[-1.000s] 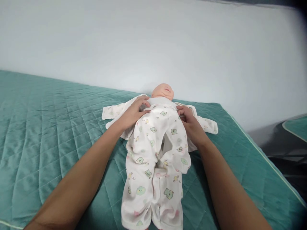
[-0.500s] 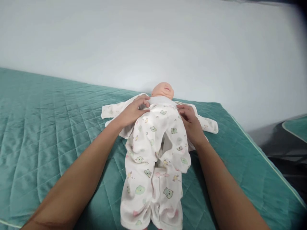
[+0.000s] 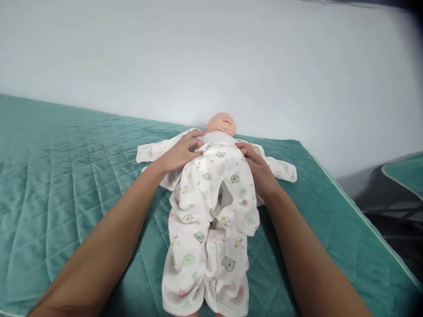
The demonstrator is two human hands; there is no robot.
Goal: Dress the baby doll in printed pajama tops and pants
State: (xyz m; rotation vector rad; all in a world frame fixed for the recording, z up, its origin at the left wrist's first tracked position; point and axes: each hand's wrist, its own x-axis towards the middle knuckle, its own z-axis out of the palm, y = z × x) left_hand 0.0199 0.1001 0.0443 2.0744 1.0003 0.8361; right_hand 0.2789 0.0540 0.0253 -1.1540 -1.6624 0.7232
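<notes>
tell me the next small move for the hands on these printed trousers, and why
Probably a gentle, even tug to level the waist of the printed trousers: the left hand and right hand are at its opposite sides, and the cloth below looks creased along both legs of the doll.

A green quilted cover [image 3: 89, 193], pale piping along its right edge, spreads from near to far. Beyond its far edge rises a pale wall [image 3: 158, 53]. Far right, another green surface [image 3: 406, 174] shows a light-edged rounded corner.
</notes>
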